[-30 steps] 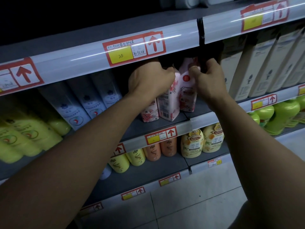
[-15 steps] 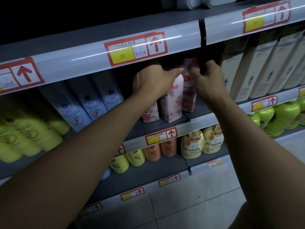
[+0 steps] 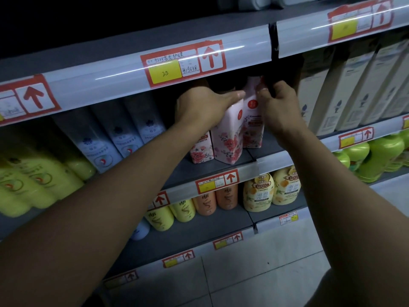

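**Item: front floral bottle** (image 3: pixel 228 138). Pink-and-white with red flowers. It stands on the middle shelf (image 3: pixel 199 171) close to the front edge, near the joint between two price rails, and tilts slightly.

**Neighbours:** a small floral bottle (image 3: pixel 201 149) touches it on the left. A rear floral bottle (image 3: pixel 252 120) stands just beside it on the right, further back.

**Open room:**
- A bare strip of shelf runs along the front edge below these three.
- To the left, grey-white bottles (image 3: pixel 110 140) stand near, with yellow-green bottles (image 3: pixel 28 180) beyond them.
- To the right, cream cartons (image 3: pixel 332 96) stand in a close row, with a dark gap between them and the rear bottle.
- Overhead, the upper price rail (image 3: pixel 110 78), which carries a yellow tag marked 25 (image 3: pixel 164 72), hangs low over the bottle tops.

**Hidden:**
- The rail and its shadow swallow the caps of the floral bottles.
- The left wrist covers the small bottle's upper half.
- The left thumb is out of sight.
- The frame cuts off the cartons at the right.

**Hands:**
- The left hand (image 3: pixel 205 107) reaches up from the lower left. It holds the front bottle by its shoulder, with the fingers (image 3: pixel 236 95) laid across the top and pointing right.
- The right hand (image 3: pixel 278 107) reaches from the lower right. Its curled fingertips (image 3: pixel 263 91) pinch the rear bottle's upper edge.
- The two hands are close together but do not touch.

**Lower shelf:** orange bottles (image 3: pixel 225 196) and cream-yellow bottles (image 3: pixel 257 193).
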Available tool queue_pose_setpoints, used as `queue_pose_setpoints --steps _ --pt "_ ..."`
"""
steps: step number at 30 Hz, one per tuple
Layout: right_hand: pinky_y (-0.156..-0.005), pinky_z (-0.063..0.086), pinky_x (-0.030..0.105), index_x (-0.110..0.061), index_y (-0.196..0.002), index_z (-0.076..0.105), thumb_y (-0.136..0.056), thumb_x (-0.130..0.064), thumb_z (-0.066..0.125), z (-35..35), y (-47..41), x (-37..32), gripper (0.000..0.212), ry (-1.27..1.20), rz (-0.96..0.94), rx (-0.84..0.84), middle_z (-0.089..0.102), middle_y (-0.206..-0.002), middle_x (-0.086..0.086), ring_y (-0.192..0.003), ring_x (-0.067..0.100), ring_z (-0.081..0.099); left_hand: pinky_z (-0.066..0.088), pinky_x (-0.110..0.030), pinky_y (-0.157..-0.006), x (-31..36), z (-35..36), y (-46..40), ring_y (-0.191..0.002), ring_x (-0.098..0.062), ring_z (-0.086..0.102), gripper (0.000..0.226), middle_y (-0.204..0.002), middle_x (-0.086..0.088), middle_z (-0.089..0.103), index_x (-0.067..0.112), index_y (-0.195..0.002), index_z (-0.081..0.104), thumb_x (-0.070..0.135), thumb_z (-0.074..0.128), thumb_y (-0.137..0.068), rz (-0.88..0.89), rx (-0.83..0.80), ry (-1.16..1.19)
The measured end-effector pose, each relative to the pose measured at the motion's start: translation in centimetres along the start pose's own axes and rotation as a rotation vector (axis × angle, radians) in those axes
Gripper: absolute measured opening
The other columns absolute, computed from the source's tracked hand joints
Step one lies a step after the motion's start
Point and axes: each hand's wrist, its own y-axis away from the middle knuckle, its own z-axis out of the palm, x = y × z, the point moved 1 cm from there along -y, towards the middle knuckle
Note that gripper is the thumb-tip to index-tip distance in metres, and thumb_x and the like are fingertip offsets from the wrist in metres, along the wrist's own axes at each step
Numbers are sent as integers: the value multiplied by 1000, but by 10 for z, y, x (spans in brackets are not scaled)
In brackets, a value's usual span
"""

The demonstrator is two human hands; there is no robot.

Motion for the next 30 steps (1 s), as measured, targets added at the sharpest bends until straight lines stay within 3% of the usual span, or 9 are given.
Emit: queue_pose_setpoints --steps 6,11,14,16,18,20,25,28,30 --pt "-73 52 37 -15 -106 59 -107 -26 49 -2 0 2 15 -47 -24 -15 64 -89 1 -82 18 62 61 -37 -90 -3 2 -5 -94 -23 73 37 -94 -4 77 11 -89 77 48 83 -84 -68 15 129" --pt "-74 49 37 -6 -113 59 -108 -24 47 -1 2 0 22 -100 2 -35 62 -95 9 -85 21 59 47 -19 -54 -9 3 -4 -45 -2 56 38 -52 9 63 16 -63 69 42 82 -88 -20 66 156" --pt "-81 53 42 -15 -107 59 -105 -28 48 0 4 0 17 -67 -8 -49 65 -96 4 -90 25 63 49 -18 -54 -12 3 6 -42 -1 57 42 -55 8 66 7 -68 76 43 80 -90 98 136 79" --pt "-87 56 48 -18 -110 59 -98 -31 54 -2 7 1 18 -53 -12 -95 67 -105 3 -102 29 66 53 -23 -56 -19 1 14 -51 -5 64 44 -60 3 68 4 -68 71 41 82 -88 212 269 12" --pt "-90 58 49 -24 -113 56 -88 -27 65 -5 10 4 27 -62 -7 -155 67 -112 -1 -106 25 67 42 -23 -56 -30 -1 24 -62 -14 63 42 -68 -2 67 4 -74 63 38 83 -86 360 466 -112" --pt "-92 60 49 -26 -118 51 -82 -21 74 -7 11 7 43 -8 -24 -189 68 -115 -3 -105 21 69 34 -18 -71 -42 1 40 -82 -17 58 36 -91 -8 65 6 -96 63 33 85 -85 464 601 -156" --pt "-93 60 50 -20 -124 50 -87 -24 80 -8 8 14 48 146 -52 -177 70 -115 -5 -105 17 70 33 -18 -108 -70 34 66 -138 -27 36 108 -150 -16 30 8 -151 33 37 97 -69 313 459 -145" --pt "-88 62 51 -14 -130 49 -90 -20 78 -13 7 14 50 105 -48 -216 72 -118 1 -108 19 71 32 -39 -119 -79 49 60 -149 -33 25 134 -159 -18 22 10 -160 10 44 98 -65 118 359 -16" --pt "-88 63 47 -11 -134 47 -93 -13 74 -18 7 14 49 32 -35 -275 72 -120 3 -109 16 72 40 -46 -118 -84 54 51 -148 -33 32 139 -157 -16 29 12 -161 5 49 97 -63 58 341 47"
